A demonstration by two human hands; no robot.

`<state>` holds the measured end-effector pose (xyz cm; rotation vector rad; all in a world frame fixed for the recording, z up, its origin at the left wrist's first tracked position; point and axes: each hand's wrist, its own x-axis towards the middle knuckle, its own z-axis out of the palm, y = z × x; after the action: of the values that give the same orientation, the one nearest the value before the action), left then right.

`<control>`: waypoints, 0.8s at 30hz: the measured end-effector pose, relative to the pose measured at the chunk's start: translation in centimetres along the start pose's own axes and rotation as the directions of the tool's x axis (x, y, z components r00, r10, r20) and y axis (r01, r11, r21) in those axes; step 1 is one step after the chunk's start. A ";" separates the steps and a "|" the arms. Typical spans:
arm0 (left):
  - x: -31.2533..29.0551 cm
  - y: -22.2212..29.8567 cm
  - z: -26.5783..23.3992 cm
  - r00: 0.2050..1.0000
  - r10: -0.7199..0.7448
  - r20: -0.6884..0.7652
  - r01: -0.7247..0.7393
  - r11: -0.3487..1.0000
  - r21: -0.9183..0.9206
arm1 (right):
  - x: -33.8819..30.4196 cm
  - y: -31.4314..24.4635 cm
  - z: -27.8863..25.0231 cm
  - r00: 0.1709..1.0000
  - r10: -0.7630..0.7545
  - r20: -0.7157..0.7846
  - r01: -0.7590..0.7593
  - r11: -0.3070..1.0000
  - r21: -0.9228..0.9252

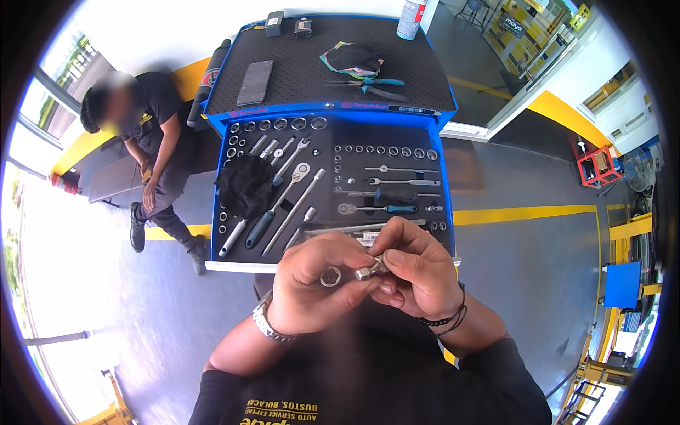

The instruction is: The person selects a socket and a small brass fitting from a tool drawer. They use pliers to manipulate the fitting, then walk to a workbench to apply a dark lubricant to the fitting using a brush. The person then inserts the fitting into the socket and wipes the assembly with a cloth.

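My left hand, with a metal watch on its wrist, is closed in front of my chest. A chrome socket sits in its curled palm, the opening facing up. Between both hands is a small chrome drive fitting, jointed-looking and partly covered by fingers. My left thumb and fingertips touch its left end. My right hand, wearing dark bracelets, pinches the other end with thumb and fingers. Both hands are just above the front edge of an open tool drawer.
Sockets, ratchets and bars lie in the drawer's foam, with a black cloth at left. On the blue cabinet's top are a phone, pliers, a cloth bundle and a spray can. A seated person is at left.
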<state>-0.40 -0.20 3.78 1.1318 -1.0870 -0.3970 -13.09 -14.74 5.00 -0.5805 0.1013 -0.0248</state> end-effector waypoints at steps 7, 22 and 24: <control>-0.4 0.7 0.8 0.999 -0.014 -0.044 0.015 1.000 0.010 | -0.7 1.5 0.1 0.974 -0.211 0.079 0.223 0.951 -0.215; -0.1 0.8 0.3 0.980 0.195 0.046 -0.192 0.980 -0.057 | -0.8 1.4 0.8 0.937 -0.290 0.193 0.334 0.905 -0.262; 0.3 0.7 0.1 0.965 0.253 0.073 -0.249 0.966 -0.061 | -1.3 1.2 1.4 0.946 -0.279 0.162 0.315 0.907 -0.279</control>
<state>-0.56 -0.14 4.56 0.9246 -1.2672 -0.2695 -14.20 -12.88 5.57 -0.8996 -0.1034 -0.2768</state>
